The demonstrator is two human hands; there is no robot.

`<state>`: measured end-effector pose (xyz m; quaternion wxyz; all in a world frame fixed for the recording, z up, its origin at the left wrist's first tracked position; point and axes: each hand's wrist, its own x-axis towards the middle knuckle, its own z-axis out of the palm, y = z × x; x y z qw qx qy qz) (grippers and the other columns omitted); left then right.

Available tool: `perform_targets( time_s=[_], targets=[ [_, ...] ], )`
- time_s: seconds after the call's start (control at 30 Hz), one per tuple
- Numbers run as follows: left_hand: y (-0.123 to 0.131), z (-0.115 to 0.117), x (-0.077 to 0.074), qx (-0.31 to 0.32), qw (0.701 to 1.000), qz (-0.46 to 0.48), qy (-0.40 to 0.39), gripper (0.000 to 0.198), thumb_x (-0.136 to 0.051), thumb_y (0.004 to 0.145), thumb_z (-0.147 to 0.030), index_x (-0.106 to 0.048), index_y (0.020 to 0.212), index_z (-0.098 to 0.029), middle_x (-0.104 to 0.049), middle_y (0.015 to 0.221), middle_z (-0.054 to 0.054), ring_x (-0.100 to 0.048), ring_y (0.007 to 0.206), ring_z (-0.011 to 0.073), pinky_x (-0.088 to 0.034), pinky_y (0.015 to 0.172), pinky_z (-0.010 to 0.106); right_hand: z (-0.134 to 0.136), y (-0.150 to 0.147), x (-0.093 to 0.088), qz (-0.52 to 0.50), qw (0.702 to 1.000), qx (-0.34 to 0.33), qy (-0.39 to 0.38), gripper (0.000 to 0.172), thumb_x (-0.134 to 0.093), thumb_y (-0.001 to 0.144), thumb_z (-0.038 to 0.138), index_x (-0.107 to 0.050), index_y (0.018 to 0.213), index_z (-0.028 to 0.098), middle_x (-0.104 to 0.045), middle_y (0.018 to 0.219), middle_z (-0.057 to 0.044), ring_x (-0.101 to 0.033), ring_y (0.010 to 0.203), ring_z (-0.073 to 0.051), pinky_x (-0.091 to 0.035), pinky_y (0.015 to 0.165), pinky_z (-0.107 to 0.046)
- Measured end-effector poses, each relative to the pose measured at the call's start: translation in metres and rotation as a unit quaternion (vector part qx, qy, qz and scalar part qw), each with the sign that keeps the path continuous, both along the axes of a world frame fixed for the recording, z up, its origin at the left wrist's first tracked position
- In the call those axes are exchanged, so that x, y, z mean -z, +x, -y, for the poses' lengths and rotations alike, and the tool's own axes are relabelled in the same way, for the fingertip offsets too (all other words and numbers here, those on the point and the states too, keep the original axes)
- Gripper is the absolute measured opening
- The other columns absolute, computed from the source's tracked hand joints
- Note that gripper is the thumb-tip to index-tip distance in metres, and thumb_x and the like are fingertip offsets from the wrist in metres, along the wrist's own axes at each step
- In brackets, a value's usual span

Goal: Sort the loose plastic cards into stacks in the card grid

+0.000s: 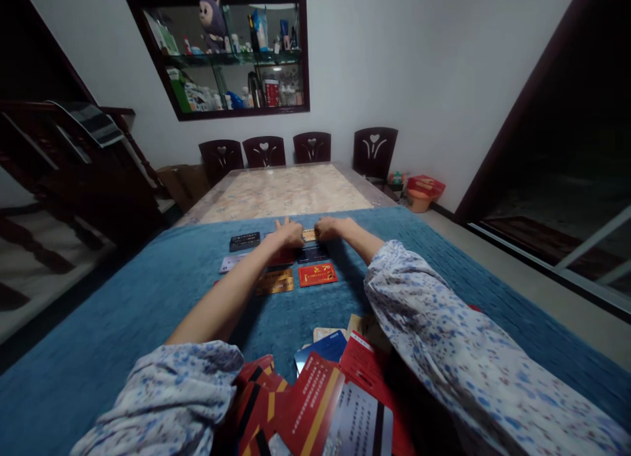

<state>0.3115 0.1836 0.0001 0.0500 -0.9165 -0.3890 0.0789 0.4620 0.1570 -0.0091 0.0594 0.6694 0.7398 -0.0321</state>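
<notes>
My left hand (289,233) and my right hand (331,227) reach to the far part of the blue cloth, at either end of a small gold card (309,235). Both have fingers closed at its edges; a couple of left fingers stick out. Just nearer lie a dark card (312,253), a red card with yellow print (317,274) and a gold-brown card (276,282). To the left are a black card (245,241) and a pale card (230,264), partly behind my left forearm. Another red card (280,257) is mostly hidden by that arm.
Close to me is a loose heap of cards, with a red striped card (310,403), a grey card (362,420) and a blue card (323,351). The blue cloth (123,292) covers the near part of a patterned table (296,190). Several dark chairs (263,152) stand behind.
</notes>
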Motion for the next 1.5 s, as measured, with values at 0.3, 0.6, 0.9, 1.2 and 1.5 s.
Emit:
perform_targets(
  time_s=[0.3, 0.6, 0.9, 1.2, 1.5],
  targets=[
    [-0.002, 0.011, -0.006, 0.014, 0.999, 0.006, 0.035, 0.036, -0.062, 0.073, -0.024, -0.07, 0.107, -0.013, -0.063, 0.124, 0.022, -0.041, 0.125, 0.0416, -0.029, 0.103, 0.065, 0.019, 0.0, -0.01, 0.013, 1.0, 0.003, -0.003, 0.037, -0.059, 0.083, 0.027, -0.068, 0.117, 0.014, -0.069, 0.121, -0.017, -0.068, 0.104, -0.027, -0.053, 0.083, -0.03],
    [-0.006, 0.028, -0.01, 0.093, 0.991, 0.015, 0.096, 0.034, -0.058, 0.078, -0.016, -0.066, 0.111, -0.012, -0.06, 0.125, 0.022, -0.039, 0.128, 0.036, -0.029, 0.106, 0.06, 0.049, 0.014, -0.029, 0.005, 0.999, -0.018, 0.039, 0.057, -0.062, 0.081, 0.019, -0.056, 0.137, 0.012, -0.067, 0.126, -0.015, -0.065, 0.11, -0.024, -0.048, 0.085, -0.023],
    [-0.013, 0.041, -0.008, 0.156, 0.969, 0.07, 0.181, 0.028, -0.051, 0.083, -0.008, -0.066, 0.106, -0.012, -0.063, 0.12, 0.02, -0.043, 0.127, 0.0341, -0.031, 0.105, 0.059, 0.123, 0.038, -0.04, 0.009, 0.995, -0.002, 0.1, 0.027, -0.055, 0.084, 0.013, -0.073, 0.104, 0.017, -0.07, 0.112, -0.01, -0.064, 0.097, -0.021, -0.04, 0.07, -0.025],
    [-0.015, 0.065, 0.003, 0.212, 0.946, 0.11, 0.219, 0.029, -0.045, 0.083, -0.003, -0.07, 0.094, -0.013, -0.068, 0.103, 0.018, -0.048, 0.117, 0.0333, -0.033, 0.099, 0.056, 0.181, 0.052, -0.033, 0.007, 0.989, 0.027, 0.145, 0.022, -0.052, 0.085, 0.011, -0.072, 0.092, 0.018, -0.07, 0.101, -0.008, -0.06, 0.094, -0.019, -0.032, 0.064, -0.026],
    [-0.006, 0.097, 0.014, 0.285, 0.922, 0.166, 0.202, 0.013, -0.058, 0.077, -0.012, -0.07, 0.081, -0.014, -0.069, 0.098, 0.017, -0.05, 0.114, 0.0333, -0.033, 0.099, 0.056, 0.235, 0.052, -0.025, 0.015, 0.987, 0.052, 0.155, 0.016, -0.056, 0.086, 0.015, -0.071, 0.088, 0.019, -0.069, 0.094, -0.008, -0.058, 0.089, -0.02, -0.032, 0.064, -0.028]
  ],
)
